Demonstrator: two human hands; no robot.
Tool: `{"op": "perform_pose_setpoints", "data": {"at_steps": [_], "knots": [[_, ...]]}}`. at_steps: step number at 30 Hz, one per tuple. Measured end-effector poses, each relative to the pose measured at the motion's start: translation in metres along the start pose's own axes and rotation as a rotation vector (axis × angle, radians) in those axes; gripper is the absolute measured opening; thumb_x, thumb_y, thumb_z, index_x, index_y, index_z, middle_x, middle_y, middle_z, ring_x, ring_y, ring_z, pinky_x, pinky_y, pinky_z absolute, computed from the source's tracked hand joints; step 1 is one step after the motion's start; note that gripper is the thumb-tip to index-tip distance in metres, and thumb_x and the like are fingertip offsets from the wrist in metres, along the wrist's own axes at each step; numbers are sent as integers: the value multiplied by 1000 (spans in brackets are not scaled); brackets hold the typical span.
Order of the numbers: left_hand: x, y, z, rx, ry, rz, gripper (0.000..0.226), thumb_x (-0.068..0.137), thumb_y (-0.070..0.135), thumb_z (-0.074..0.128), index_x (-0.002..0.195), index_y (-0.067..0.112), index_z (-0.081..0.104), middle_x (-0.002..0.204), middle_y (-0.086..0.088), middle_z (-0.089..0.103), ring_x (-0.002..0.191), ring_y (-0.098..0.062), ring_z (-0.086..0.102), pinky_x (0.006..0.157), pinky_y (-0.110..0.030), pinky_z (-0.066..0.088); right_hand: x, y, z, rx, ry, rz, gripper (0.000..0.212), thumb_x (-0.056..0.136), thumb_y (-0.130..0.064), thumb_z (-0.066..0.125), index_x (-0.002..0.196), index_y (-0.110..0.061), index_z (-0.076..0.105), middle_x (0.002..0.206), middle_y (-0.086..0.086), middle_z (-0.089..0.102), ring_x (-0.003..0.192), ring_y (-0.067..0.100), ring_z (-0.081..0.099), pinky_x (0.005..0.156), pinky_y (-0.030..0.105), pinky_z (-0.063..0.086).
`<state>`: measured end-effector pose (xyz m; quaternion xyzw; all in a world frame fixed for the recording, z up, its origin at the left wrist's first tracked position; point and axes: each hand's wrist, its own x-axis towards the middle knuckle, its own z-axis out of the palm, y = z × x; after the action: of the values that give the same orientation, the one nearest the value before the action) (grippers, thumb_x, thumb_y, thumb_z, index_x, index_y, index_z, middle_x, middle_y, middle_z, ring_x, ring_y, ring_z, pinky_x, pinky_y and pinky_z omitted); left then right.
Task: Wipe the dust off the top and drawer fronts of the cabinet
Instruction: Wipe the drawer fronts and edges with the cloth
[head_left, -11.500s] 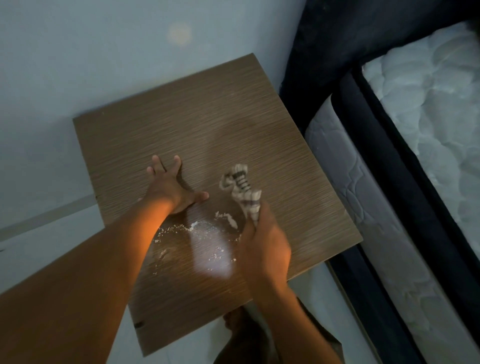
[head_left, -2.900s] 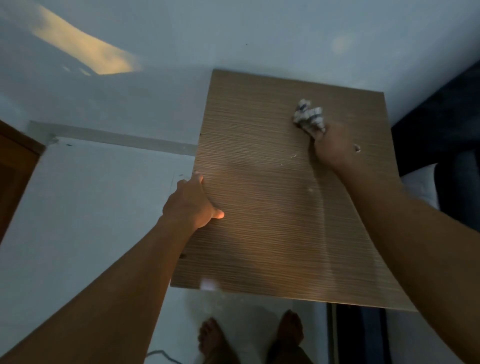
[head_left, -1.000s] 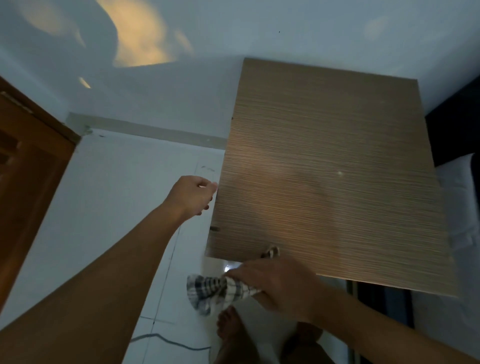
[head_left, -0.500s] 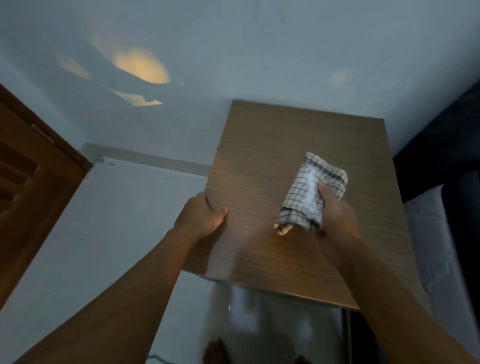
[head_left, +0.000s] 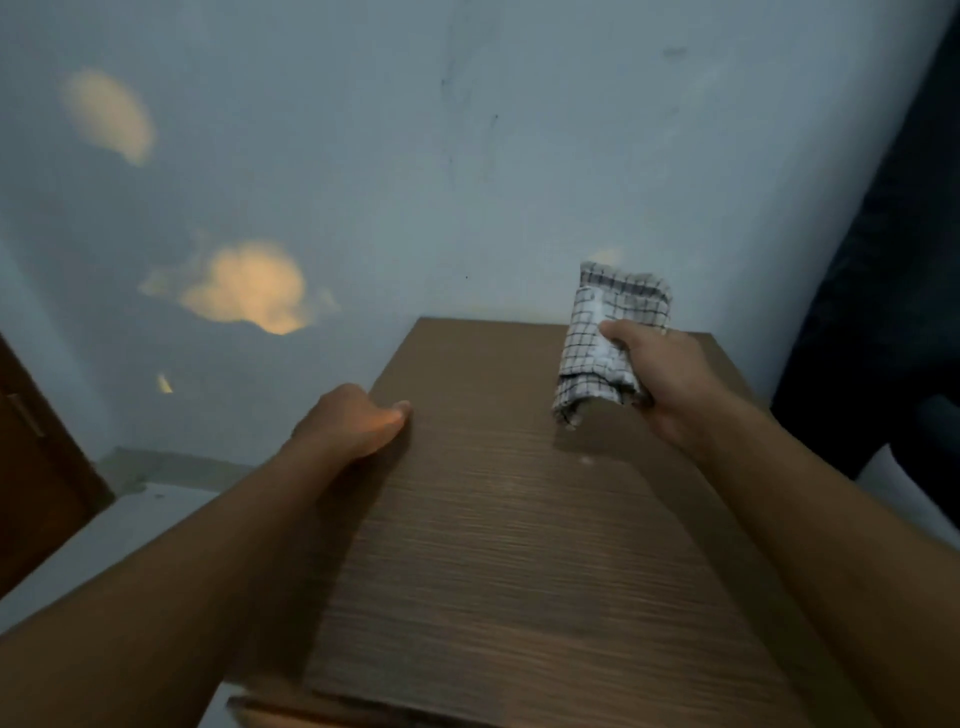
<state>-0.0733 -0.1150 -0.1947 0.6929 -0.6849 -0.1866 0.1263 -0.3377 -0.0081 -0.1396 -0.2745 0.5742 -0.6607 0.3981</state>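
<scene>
Head view, the only one. Wood-grain cabinet top (head_left: 519, 545) fills the near centre, its far edge against the pale wall (head_left: 467, 156). Right hand (head_left: 660, 384) is clenched round a bunched checked cloth (head_left: 602, 343), over the far right part of the top. Whether the cloth's lower end touches the wood, cannot tell; a shadow lies just beneath it. Left hand (head_left: 358, 421) grips the left edge of the top, thumb on the surface, grasping the panel itself and nothing else.

Change: half a second back the cloth sat mid-top; it has since travelled to the far right, close to the wall. A second back it hung off the near edge, below the top. The white powder patch seen on the near part several seconds ago is gone; only a faint pale speck (head_left: 587, 460) shows, just near of the cloth.

Reading: the top looks nearly clean, this pass likely covering the far strip. Drawer fronts are out of view here, so their state is unknown; they probably remain to be done. Dark bedding (head_left: 893, 312) at far right, a wooden door (head_left: 31, 467) at left.
</scene>
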Motion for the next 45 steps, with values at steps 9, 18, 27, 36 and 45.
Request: {"op": "perform_pose_setpoints", "data": {"at_steps": [9, 18, 27, 36, 45], "knots": [[-39, -30, -3, -80, 80, 48, 83, 80, 67, 55, 128, -1, 54, 133, -20, 56, 116, -36, 57, 93, -38, 47, -59, -5, -19, -40, -46, -181, 36, 83, -11, 70, 113, 5, 58, 91, 20, 72, 69, 29, 73, 61, 39, 59], [-160, -78, 10, -204, 313, 96, 68, 89, 61, 47, 134, 10, 51, 132, -14, 58, 114, -33, 57, 89, -40, 44, -196, 12, -42, 31, 15, -284, 21, 86, -14, 67, 104, -2, 64, 95, 15, 74, 83, 27, 74, 76, 43, 59], [-233, -126, 66, -737, 441, -58, 56, 99, 51, 23, 125, 12, 53, 114, -14, 60, 100, -30, 57, 80, -39, 41, -303, 77, -100, -78, 318, -450, 4, 92, -26, 62, 91, -25, 66, 89, -4, 74, 81, 10, 72, 67, 28, 57], [-231, -130, 74, -957, 264, -171, 40, 91, 37, 59, 121, 11, 57, 111, -9, 61, 92, -20, 54, 75, -34, 44, -322, 127, -144, -465, 511, -596, 8, 93, -29, 56, 93, -23, 61, 89, -2, 64, 79, 8, 60, 66, 28, 47], [-234, -131, 75, -998, 275, -234, 35, 91, 29, 59, 119, 10, 56, 111, -11, 59, 100, -26, 57, 79, -36, 46, -315, 154, -168, -634, 543, -520, 7, 93, -14, 53, 96, -18, 58, 98, 1, 52, 85, 20, 57, 73, 46, 53]]}}
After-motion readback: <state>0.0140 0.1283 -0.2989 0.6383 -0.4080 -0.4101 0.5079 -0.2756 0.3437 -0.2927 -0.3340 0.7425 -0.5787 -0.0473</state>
